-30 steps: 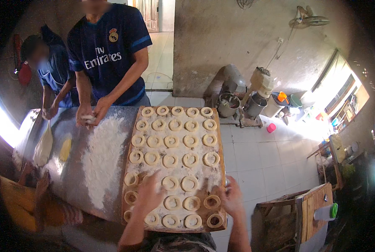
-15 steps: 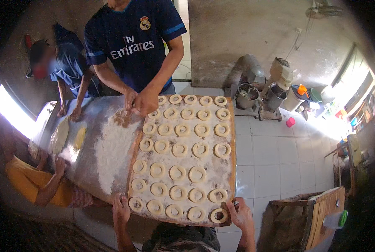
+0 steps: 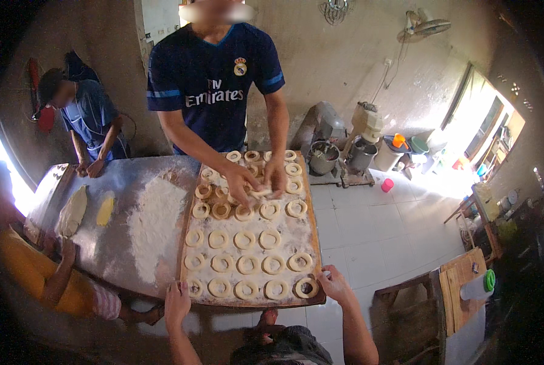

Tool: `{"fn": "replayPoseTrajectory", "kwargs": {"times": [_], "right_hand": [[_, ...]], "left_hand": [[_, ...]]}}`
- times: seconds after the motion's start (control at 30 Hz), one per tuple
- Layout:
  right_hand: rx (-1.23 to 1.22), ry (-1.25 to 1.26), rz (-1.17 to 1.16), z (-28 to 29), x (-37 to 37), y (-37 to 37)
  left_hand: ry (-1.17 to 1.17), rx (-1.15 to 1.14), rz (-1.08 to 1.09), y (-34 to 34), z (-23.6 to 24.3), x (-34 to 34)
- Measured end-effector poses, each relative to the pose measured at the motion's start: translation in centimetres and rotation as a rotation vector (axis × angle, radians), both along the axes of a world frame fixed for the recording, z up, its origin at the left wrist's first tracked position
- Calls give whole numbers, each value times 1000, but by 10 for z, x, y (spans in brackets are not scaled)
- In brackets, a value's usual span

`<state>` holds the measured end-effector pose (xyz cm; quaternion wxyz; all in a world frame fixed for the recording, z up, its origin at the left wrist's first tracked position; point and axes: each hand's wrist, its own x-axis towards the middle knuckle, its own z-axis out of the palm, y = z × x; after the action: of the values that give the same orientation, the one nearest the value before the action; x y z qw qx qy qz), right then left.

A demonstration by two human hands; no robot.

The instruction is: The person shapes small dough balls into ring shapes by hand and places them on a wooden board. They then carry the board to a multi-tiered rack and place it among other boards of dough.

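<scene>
Your left hand [image 3: 177, 301] is curled at the board's near left corner, fingers mostly closed on the rim. Your right hand [image 3: 334, 285] pinches the near right corner. Undersides hidden, so firmness of grip can't be told.

Floured board [image 3: 289, 234] lies flat at the counter's right end, in front of you, dough rings [image 3: 237, 264] set out in rows. What supports it below doesn't show. Bare counter [image 3: 111, 255] to its left; tiled floor [image 3: 345, 213] beyond its right edge.

Main worry: a co-worker's hands [image 3: 241, 184] are over the far rows, a piece of dough [image 3: 261, 193] between them. Should you tug or raise your edge meanwhile, rings there could be knocked or squashed.

Uneven lift between your two corners would tilt the board; loose flour probably lets rings slide and touch. The corner rings sit just beside your fingers, so a deeper grip might dent them.
</scene>
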<state>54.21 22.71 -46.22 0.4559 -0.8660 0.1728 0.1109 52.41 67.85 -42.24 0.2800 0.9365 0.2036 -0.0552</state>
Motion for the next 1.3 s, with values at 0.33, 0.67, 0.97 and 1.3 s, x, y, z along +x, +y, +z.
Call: {"fn": "replayPoseTrajectory", "kwargs": {"times": [0.33, 0.67, 0.97, 1.3], "right_hand": [[-216, -64, -57, 14, 15, 29], [240, -62, -351, 65, -12, 51], [228, -125, -424, -8, 30, 41], [158, -657, 41, -50, 36, -90]], "left_hand": [[173, -92, -50, 16, 21, 3], [5, -173, -1, 39, 50, -5], [-132, -411, 198, 22, 16, -5], [-421, -905, 117, -23, 13, -86]]}}
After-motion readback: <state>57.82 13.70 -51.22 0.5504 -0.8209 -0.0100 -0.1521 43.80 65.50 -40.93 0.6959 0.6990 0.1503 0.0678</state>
